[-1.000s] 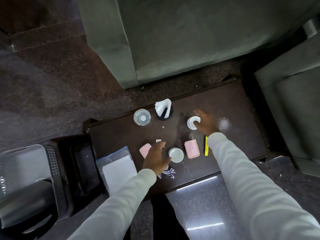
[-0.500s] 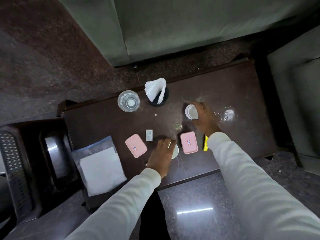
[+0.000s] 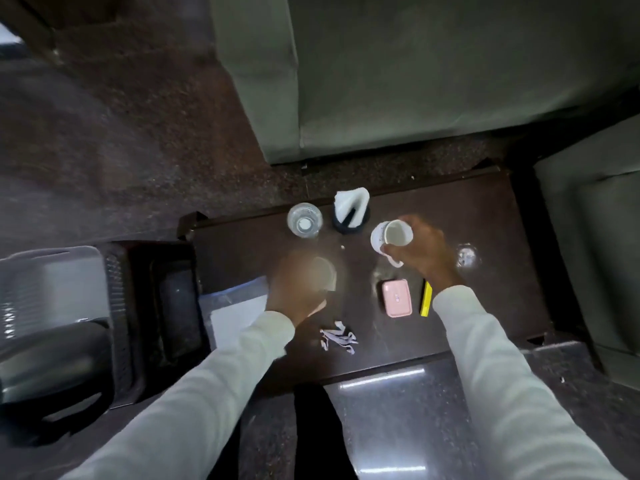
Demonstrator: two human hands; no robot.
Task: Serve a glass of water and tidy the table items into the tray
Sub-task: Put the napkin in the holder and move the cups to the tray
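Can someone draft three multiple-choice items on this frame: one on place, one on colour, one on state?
1. Where does the yellow marker lie?
A. Just right of the pink case
B. Inside the napkin holder
C. On the floor

2. What colour are the person's sleeves?
A. Black
B. White
C. Red

3. What is the right hand doing?
A. Resting flat on the table
B. Holding a white cup tilted, its mouth turned toward the camera
C. Pressing the pink case

Answers:
1. A, the marker sits on the dark table alongside the case's right edge.
2. B, both forearms are in pale white fabric.
3. B, the fingers wrap the cup and its inside shows; the left hand is motion-blurred.
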